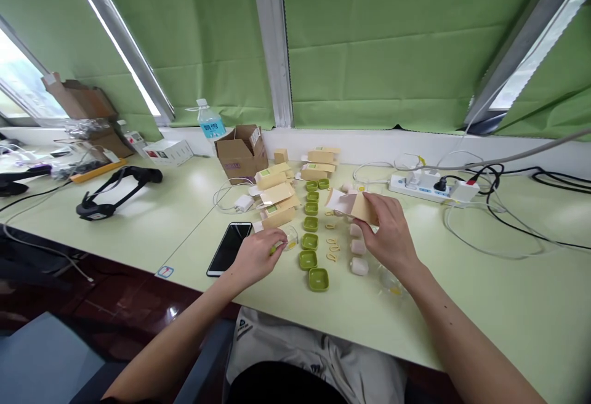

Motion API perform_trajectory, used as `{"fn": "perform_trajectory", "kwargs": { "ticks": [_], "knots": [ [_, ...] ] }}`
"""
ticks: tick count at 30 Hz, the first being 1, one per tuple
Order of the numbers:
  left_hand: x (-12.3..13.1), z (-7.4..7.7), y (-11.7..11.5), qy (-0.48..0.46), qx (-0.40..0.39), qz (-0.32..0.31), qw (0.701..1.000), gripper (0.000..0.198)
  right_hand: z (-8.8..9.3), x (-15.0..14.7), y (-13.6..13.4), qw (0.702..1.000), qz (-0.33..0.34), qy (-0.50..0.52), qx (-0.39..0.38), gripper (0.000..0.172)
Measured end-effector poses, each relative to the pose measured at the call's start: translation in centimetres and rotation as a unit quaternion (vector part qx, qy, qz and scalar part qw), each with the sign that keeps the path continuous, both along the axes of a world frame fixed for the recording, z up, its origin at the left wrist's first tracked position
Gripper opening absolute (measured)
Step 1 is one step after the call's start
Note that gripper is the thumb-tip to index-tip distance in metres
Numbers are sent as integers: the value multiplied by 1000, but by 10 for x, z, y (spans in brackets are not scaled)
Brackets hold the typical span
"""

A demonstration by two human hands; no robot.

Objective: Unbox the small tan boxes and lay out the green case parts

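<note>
My right hand [390, 228] grips a small cream cardboard box [364, 208], tilted, with its white-lined flaps open to the left. The fingers of my left hand [258, 253] are pinched together, and a small green piece [273, 249] shows between them; its kind is unclear. Just beside those fingertips is a clear plastic piece [290, 239] with a yellow mark. Between my hands runs a column of square green cups [310, 241]. Next to it lie several small yellow loops [331, 249] and a column of pale, rounded blocks [358, 246], partly hidden behind my right hand.
Cream boxes [277, 194] are heaped behind my left hand, near a brown carton [242, 151]. A phone [229, 249] lies left. Another clear piece [391, 281] sits under my right wrist. At the back right are a power strip [418, 188] and cables; a black headset [117, 191] rests far left.
</note>
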State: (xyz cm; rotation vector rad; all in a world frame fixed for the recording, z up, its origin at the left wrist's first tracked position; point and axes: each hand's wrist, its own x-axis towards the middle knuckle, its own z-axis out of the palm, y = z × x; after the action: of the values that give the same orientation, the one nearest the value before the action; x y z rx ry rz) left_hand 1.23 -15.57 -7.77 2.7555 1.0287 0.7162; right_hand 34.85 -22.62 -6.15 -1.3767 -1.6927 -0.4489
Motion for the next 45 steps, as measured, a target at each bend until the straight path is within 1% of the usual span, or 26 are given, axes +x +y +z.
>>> {"fn": "perform_trajectory", "kwargs": {
  "ticks": [4, 6, 9, 12, 14, 17, 19, 21, 22, 23, 24, 25, 26, 29, 32, 35, 38, 41, 43, 45],
  "knots": [
    [2, -2, 0, 28, -20, 2, 999, 21, 1, 0, -1, 1000, 3, -7, 7, 58],
    [1, -1, -2, 9, -42, -1, 999, 21, 2, 0, -2, 1000, 3, -8, 10, 58],
    [-3, -1, -7, -84, -73, 19, 994, 31, 4, -1, -2, 1000, 5, -6, 14, 57],
    [-6, -3, -16, -184, -125, 74, 972, 29, 5, -1, -3, 1000, 9, -1, 19, 57],
    [-5, -7, -22, -231, -181, 98, 951, 26, 5, -1, -3, 1000, 10, 1, 22, 56],
    [-2, -13, -29, -296, -271, 92, 911, 27, 4, -2, -2, 1000, 10, 0, 25, 56],
    [-1, -17, -33, -357, -332, 73, 870, 32, 4, -2, -2, 1000, 11, -2, 27, 56],
    [0, -19, -35, -415, -395, 41, 819, 40, 4, -2, -2, 1000, 11, -5, 27, 57],
    [1, -20, -36, -432, -418, 27, 798, 44, 4, -2, -2, 1000, 12, -6, 27, 57],
    [1, -21, -36, -437, -432, 18, 788, 47, 4, -1, -2, 1000, 12, -6, 26, 57],
    [0, -23, -36, -429, -435, 14, 792, 48, 4, -1, -2, 1000, 12, -4, 24, 57],
    [0, -24, -36, -414, -424, 16, 806, 47, 4, -1, -2, 1000, 12, -2, 22, 57],
    [0, -26, -36, -395, -401, 18, 826, 44, 4, -1, -3, 1000, 12, 0, 20, 57],
    [0, -32, -37, -350, -301, 18, 887, 36, 3, -2, -3, 1000, 15, 8, 12, 58],
    [1, -35, -40, -321, -210, 12, 923, 30, 3, -3, -3, 1000, 17, 8, 7, 59],
    [2, -28, -37, -305, -131, 8, 943, 29, 3, -4, -3, 1000, 14, 0, 9, 58],
    [6, -13, -23, -271, -67, 22, 960, 29, 3, -5, -3, 1000, 14, -2, 9, 58],
    [11, 0, -6, -218, -48, 34, 974, 33, 3, -5, -3, 1000, 15, -5, 12, 58],
    [13, 4, 3, -178, -50, 29, 982, 40, 3, -4, -3, 1000, 15, -10, 15, 58],
    [15, 5, 6, -135, -47, 19, 990, 46, 3, -4, -2, 1000, 15, -12, 17, 59]
  ]
}}
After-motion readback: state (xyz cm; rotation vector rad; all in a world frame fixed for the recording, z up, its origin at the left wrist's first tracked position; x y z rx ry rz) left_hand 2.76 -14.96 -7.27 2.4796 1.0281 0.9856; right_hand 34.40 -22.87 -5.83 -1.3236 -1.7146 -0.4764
